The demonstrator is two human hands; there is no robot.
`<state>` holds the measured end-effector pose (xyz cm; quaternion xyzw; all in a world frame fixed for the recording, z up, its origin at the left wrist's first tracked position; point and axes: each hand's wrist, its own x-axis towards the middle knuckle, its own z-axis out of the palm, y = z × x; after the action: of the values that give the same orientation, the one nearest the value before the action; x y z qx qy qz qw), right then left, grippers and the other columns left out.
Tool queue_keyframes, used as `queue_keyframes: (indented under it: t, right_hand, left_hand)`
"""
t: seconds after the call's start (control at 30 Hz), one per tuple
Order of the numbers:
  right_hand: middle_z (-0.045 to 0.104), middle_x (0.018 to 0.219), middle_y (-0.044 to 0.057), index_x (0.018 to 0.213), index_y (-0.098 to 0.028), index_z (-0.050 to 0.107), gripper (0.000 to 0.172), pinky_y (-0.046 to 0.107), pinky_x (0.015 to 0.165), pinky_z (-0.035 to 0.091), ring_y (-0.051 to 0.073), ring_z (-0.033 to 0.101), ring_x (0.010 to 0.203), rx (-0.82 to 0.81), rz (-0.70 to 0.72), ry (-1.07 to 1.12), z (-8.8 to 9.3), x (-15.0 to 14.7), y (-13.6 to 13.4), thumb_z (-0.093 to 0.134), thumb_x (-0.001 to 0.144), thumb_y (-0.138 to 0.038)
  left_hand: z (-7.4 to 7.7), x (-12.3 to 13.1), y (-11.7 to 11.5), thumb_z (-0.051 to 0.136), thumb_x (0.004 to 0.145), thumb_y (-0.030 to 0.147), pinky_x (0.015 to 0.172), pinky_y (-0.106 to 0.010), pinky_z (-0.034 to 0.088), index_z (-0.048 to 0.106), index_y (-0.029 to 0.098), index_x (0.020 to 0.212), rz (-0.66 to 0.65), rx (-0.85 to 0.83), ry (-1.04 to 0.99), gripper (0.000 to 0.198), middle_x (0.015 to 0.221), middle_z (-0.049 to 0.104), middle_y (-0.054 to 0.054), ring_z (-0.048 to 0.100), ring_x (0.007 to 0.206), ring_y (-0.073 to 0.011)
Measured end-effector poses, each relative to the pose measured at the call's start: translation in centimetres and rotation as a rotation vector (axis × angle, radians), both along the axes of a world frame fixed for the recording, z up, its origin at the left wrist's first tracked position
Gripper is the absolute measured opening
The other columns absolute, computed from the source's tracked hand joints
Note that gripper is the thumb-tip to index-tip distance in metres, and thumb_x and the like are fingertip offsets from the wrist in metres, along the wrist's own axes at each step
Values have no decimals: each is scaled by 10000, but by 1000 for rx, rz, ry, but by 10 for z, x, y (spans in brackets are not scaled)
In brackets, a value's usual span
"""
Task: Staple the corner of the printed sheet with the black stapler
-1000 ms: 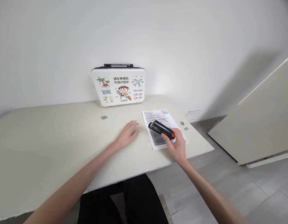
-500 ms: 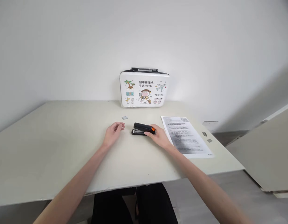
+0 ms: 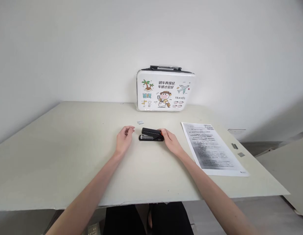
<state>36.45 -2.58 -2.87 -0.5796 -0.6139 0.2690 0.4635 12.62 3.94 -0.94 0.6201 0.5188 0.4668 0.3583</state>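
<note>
A black stapler [image 3: 152, 134] with an orange part lies on the table, its nose pointing left and its upper arm raised slightly above the base. My right hand [image 3: 169, 139] grips its rear end, with fingers at the orange part. Left of the nose, my left hand [image 3: 125, 138] rests apart from the stapler. Its fingers are curled and the tips meet the thumb; whether something small is between them cannot be made out. Just beyond that hand lie several thin silvery staple strips [image 3: 140, 122].
A printed sheet of paper [image 3: 212, 150] lies to the right on the pale table [image 3: 68, 156]. Near the right edge are a dark staple strip [image 3: 234, 146] and a grey piece [image 3: 241, 154]. A white cartoon-printed case [image 3: 166, 93] with a black handle stands against the wall.
My right hand has shifted back along the stapler to its rear end, uncovering more of its side. My left hand is slightly nearer the nose. The camera view has turned left.
</note>
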Motion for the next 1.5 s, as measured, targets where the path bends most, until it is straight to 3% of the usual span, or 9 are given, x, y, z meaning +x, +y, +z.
queue_keyframes:
  t: [0.4, 0.6, 0.77, 0.83, 1.0, 1.13, 1.23, 1.37, 1.5]
  right_hand:
    - [763, 1128, 78, 1152, -251, 675, 448, 435, 1008, 488, 269, 692, 1071, 45, -85, -73, -10, 0, 8, 325, 1062, -515]
    - [755, 1074, 71, 1131, -234, 683, 336, 416, 880, 532, 281, 677, 970, 98, -45, -205, -8, -2, -1, 679, 899, -476]
    - [741, 1011, 51, 1088, -254, 688, 192, 438, 885, 540, 278, 664, 952, 272, -173, -236, -4, -5, -10, 683, 921, -351]
    - [733, 1092, 60, 1129, -266, 677, 188, 449, 932, 550, 272, 671, 1030, 406, -153, -223, -1, -7, -13, 653, 942, -265]
    - [696, 1233, 77, 1206, -295, 651, 392, 477, 1014, 565, 249, 640, 1219, 708, 7, -308, 6, -16, -18, 542, 935, -33]
    - [709, 1214, 74, 1182, -307, 669, 429, 474, 968, 594, 240, 652, 1211, 799, 51, -432, 8, -22, -19, 496, 952, 11]
    - [714, 1209, 71, 1183, -321, 677, 434, 475, 953, 599, 240, 661, 1202, 822, 32, -456, 9, -23, -21, 507, 955, 7]
    - [696, 1222, 75, 1203, -325, 668, 468, 497, 972, 590, 249, 643, 1223, 799, -2, -403, 10, -22, -23, 510, 931, 23]
    - [672, 1225, 79, 1206, -310, 657, 457, 531, 1018, 562, 260, 629, 1202, 727, -116, -264, 7, -16, -22, 548, 891, 4]
  left_hand:
    - [-2, -14, 9, 533, 972, 369, 961, -357, 479, 694, 209, 1033, 141, 142, 15, 235, 1191, 728, -89, 657, 1102, -232]
    - [-7, -10, 10, 551, 1007, 445, 1067, -389, 474, 665, 193, 1030, 36, -15, -143, 278, 1191, 723, -111, 665, 1180, -242]
    - [-5, 6, -1, 538, 1054, 376, 1111, -372, 481, 638, 164, 1047, 25, -134, -496, 235, 1195, 710, -139, 696, 1155, -219]
    - [-1, 12, -7, 513, 1071, 368, 1085, -371, 509, 634, 147, 1060, -14, -293, -692, 252, 1137, 725, -149, 722, 1089, -218]
    - [10, 14, -14, 371, 1098, 397, 895, -361, 600, 652, 91, 1102, -151, -740, -1053, 415, 907, 741, -141, 740, 834, -222]
    - [14, 9, -14, 319, 1091, 363, 877, -408, 606, 648, 70, 1181, -206, -794, -1124, 450, 1029, 766, -186, 747, 862, -259]
    - [14, 9, -12, 375, 1062, 273, 861, -408, 609, 648, 71, 1213, -162, -827, -1117, 372, 966, 772, -162, 754, 827, -256]
    - [16, 11, -10, 404, 1044, 194, 793, -356, 620, 639, 64, 1223, -71, -820, -1177, 323, 851, 755, -126, 760, 774, -232]
    - [16, 7, -8, 411, 1048, 177, 831, -342, 624, 637, 60, 1240, -38, -769, -1105, 319, 931, 771, -167, 779, 857, -237]
